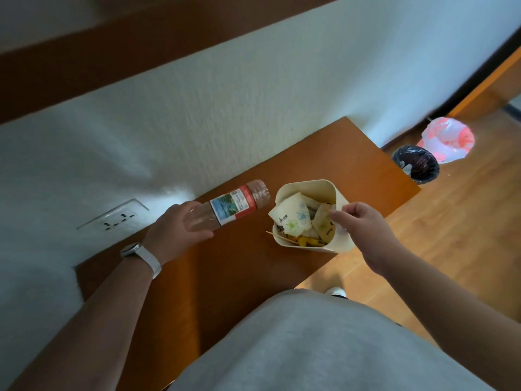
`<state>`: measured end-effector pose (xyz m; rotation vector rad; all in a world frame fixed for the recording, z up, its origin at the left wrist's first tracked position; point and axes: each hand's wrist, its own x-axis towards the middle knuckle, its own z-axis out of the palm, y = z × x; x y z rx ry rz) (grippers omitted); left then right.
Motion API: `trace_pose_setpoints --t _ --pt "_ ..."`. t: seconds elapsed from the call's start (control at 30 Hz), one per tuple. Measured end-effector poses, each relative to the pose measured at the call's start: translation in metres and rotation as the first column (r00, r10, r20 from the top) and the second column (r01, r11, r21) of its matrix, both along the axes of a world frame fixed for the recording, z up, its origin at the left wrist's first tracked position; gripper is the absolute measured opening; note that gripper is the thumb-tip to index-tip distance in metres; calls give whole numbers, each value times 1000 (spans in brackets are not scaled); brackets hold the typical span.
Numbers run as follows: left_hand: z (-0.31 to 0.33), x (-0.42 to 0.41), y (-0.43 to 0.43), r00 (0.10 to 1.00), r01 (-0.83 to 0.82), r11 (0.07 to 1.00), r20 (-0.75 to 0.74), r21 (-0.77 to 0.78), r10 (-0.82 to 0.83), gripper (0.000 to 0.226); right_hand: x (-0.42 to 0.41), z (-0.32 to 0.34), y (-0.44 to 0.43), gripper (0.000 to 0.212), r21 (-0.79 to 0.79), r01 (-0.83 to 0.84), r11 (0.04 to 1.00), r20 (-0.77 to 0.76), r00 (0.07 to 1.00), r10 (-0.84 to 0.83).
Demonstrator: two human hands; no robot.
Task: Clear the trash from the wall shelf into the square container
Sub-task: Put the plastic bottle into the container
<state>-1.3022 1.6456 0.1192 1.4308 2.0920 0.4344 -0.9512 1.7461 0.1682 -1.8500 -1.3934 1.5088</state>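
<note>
A clear plastic bottle [236,206] with a red, white and blue label lies tilted above the brown wall shelf [239,266], its base toward the cream square container [339,204]. My left hand [176,230], a white watch on its wrist, grips the bottle's neck end. The container stands on the shelf, filled with crumpled paper cups, wrappers and sticks. My right hand [359,221] pinches the container's right rim with thumb and fingers.
A white wall with a power socket [118,218] runs behind the shelf. Beyond the shelf's right end, on the wooden floor, stand a black-lined bin [415,162] and a pink-and-white bagged bin [448,138]. My grey shirt fills the foreground.
</note>
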Motion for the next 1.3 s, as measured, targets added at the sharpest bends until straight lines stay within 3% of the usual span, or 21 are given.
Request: trace_pose_setpoints --t 0.17,0.33,0.63,0.8,1.0,1.3 --pt "39 25 30 993 116 982 22 148 -120 66 9 0 -3 30 8 33 999 7 999 -33" --pt "55 52 51 938 347 927 -71 143 -341 72 20 1 -6 31 17 68 998 -11 998 -68" --pt "70 115 92 735 666 739 -255 102 -628 76 61 -1 -17 23 39 283 958 -43 959 -281" --pt "75 135 113 649 750 654 -295 98 -701 76 80 2 -24 30 39 386 922 -65 921 -384" --pt "80 167 124 566 818 567 -321 100 -760 72 91 3 -29 24 27 436 900 -95 897 -432" --pt "73 230 124 444 892 440 -391 108 -806 64 99 3 -29 25 80 402 912 -41 916 -400"
